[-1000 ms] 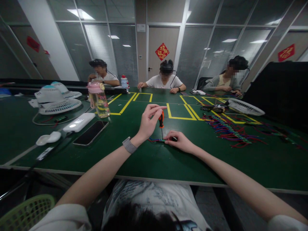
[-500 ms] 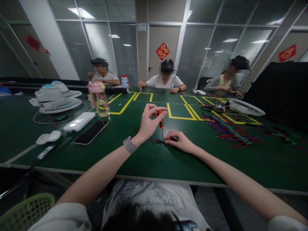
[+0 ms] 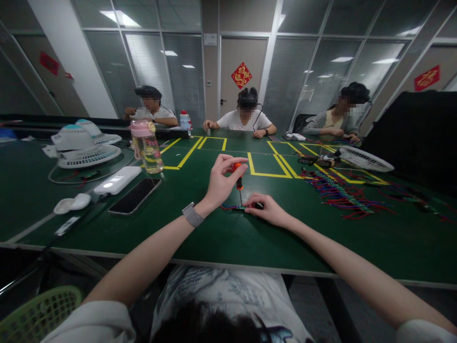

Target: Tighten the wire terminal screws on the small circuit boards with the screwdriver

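Observation:
My left hand (image 3: pixel 223 178) grips the orange and black handle of a screwdriver (image 3: pixel 239 183) between thumb and fingers. The screwdriver stands nearly upright, its thin shaft pointing down at a small green circuit board (image 3: pixel 238 208) on the table. My right hand (image 3: pixel 267 209) rests on the table and pinches the board's right end. Its fingers partly cover the board and a small dark piece beside it. Thin red and blue wires run out from the board's left side. Whether the tip sits in a screw is too small to tell.
On the left lie a phone (image 3: pixel 135 196), a white power strip (image 3: pixel 117 180), a water bottle (image 3: pixel 150 152) and white fans (image 3: pixel 85 152). To the right are several wired circuit boards (image 3: pixel 342 193) and a fan grille (image 3: pixel 366 158). Three people sit across the green table (image 3: pixel 200 238).
Both my hands stay in nearly the same place, with the screwdriver still upright on the board. Its handle looks slightly turned.

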Motion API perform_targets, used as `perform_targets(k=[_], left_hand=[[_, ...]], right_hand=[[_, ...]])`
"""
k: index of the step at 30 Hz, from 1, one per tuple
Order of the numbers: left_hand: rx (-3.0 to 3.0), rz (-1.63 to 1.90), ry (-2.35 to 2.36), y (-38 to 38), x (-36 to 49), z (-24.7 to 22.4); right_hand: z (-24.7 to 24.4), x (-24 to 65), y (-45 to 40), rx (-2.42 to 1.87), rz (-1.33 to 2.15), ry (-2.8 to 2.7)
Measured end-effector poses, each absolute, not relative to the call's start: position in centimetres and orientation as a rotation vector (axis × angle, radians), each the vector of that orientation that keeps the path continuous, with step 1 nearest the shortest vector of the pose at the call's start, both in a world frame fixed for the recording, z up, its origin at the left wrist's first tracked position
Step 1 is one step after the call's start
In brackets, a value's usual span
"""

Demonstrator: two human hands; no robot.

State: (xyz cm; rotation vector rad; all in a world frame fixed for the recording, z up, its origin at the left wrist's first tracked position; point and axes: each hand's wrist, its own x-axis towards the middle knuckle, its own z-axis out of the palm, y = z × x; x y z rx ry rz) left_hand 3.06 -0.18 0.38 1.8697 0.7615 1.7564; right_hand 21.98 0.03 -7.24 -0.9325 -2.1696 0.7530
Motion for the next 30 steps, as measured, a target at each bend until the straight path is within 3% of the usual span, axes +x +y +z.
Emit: perform_targets(k=[8,30], left_hand=[[1.731,1.534,0.583,-0.01,3.35,0.27],[1.892,1.696,0.745,-0.16,3.10,0.33]], right_hand=[[-7.02,21.93,-0.04,-0.944,0.744,-2.184],[-7.30,21.98,0.09,-0.941,0.752,-2.169]])
